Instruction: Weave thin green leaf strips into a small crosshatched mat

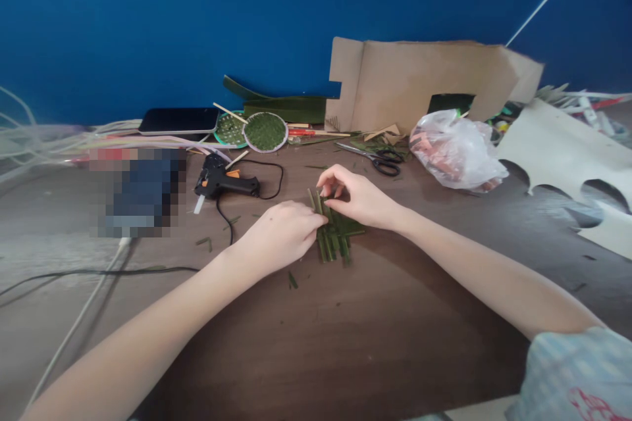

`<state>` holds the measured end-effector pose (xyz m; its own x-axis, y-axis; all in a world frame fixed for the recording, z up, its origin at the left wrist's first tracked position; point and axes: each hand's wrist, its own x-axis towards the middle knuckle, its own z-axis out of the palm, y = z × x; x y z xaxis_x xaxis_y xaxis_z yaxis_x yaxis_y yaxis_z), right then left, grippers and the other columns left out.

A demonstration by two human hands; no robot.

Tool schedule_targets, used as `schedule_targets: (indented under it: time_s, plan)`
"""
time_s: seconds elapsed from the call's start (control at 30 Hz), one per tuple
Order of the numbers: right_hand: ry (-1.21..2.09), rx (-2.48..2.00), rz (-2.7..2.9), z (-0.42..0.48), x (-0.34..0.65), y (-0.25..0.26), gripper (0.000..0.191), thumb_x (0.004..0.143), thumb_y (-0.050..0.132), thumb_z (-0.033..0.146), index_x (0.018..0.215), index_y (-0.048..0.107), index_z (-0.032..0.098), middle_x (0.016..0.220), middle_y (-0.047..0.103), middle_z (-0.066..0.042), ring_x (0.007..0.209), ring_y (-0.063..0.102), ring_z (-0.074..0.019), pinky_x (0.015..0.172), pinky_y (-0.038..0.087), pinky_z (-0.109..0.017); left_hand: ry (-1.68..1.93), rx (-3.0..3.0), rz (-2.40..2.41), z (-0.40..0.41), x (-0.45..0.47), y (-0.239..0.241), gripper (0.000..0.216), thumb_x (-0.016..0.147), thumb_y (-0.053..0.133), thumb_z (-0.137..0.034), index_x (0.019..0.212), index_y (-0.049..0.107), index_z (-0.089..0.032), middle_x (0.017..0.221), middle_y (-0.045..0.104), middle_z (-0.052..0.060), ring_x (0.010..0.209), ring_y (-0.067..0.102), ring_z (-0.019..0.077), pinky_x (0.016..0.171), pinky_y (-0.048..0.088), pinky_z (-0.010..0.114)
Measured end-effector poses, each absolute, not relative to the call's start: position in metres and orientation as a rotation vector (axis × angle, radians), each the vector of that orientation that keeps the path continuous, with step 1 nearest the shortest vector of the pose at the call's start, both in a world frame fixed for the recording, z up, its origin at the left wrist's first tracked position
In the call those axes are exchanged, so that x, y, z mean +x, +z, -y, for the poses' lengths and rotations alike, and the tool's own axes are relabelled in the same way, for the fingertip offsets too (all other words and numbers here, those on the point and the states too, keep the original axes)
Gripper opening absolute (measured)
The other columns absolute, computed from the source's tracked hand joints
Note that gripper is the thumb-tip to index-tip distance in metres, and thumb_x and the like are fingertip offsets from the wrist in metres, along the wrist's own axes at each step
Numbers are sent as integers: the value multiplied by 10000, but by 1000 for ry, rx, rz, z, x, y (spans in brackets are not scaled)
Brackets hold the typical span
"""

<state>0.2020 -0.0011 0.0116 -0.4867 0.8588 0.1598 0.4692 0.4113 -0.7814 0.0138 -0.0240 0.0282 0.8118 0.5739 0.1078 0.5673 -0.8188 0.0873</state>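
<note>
Several narrow green leaf strips (pixel 332 242) lie crossed on the brown table, some running lengthwise and others sideways, like a small woven mat. My left hand (pixel 284 231) reaches in from the left, its fingers closed and the fingertips pressed on the strips' left side. From the upper right, my right hand (pixel 353 197) pinches at the far ends of the strips with thumb and index finger. Its fingers partly cover the upper part of the strips. A black glue gun (pixel 224 179) lies on its side left of my hands.
Black-handled scissors (pixel 378 159) and a clear plastic bag (pixel 454 151) lie at the right back. A cardboard piece (pixel 419 79) leans on the blue wall. A round green disc (pixel 265 132) and a dark tablet (pixel 178 120) are behind; cables cross the left side.
</note>
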Motion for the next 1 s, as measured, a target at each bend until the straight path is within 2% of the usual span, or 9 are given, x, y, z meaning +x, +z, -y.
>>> schedule_targets:
  time_s: [0.17, 0.33, 0.6, 0.8, 1.0]
  plan:
    - [943, -1100, 2047, 2, 201, 13, 190, 732, 508, 110, 900, 487, 197, 787, 541, 11, 634, 493, -98, 627, 423, -263, 192, 2932, -938, 24, 14, 29, 275, 799, 433, -94, 908, 673, -174, 650, 623, 28, 631, 599, 158, 631, 453, 263]
    - [963, -1023, 1964, -1, 205, 12, 164, 736, 533, 132, 887, 506, 193, 788, 527, 5, 705, 521, -116, 680, 445, -282, 178, 2933, -951, 24, 15, 30, 275, 784, 454, -89, 911, 680, -179, 664, 642, 27, 647, 614, 167, 627, 455, 261]
    - [1295, -908, 1832, -3, 210, 15, 194, 703, 641, 198, 858, 524, 190, 824, 571, -2, 724, 570, -116, 670, 469, -276, 151, 2877, -951, 21, 14, 32, 284, 799, 444, -89, 959, 665, -168, 806, 691, 45, 731, 637, 173, 683, 465, 266]
    - [1427, -837, 1874, -1, 213, 23, 173, 686, 650, 137, 822, 553, 180, 749, 572, 20, 692, 565, -97, 675, 476, -259, 126, 2817, -979, 18, 11, 34, 297, 790, 467, -91, 994, 650, -203, 783, 686, 18, 698, 632, 157, 644, 442, 241]
    - [1517, -736, 1892, -3, 213, 21, 166, 674, 684, 164, 778, 555, 162, 743, 584, 11, 677, 568, -100, 665, 468, -263, 105, 2734, -1021, 16, 10, 35, 266, 787, 461, -91, 968, 627, -194, 808, 680, 13, 723, 632, 145, 642, 435, 219]
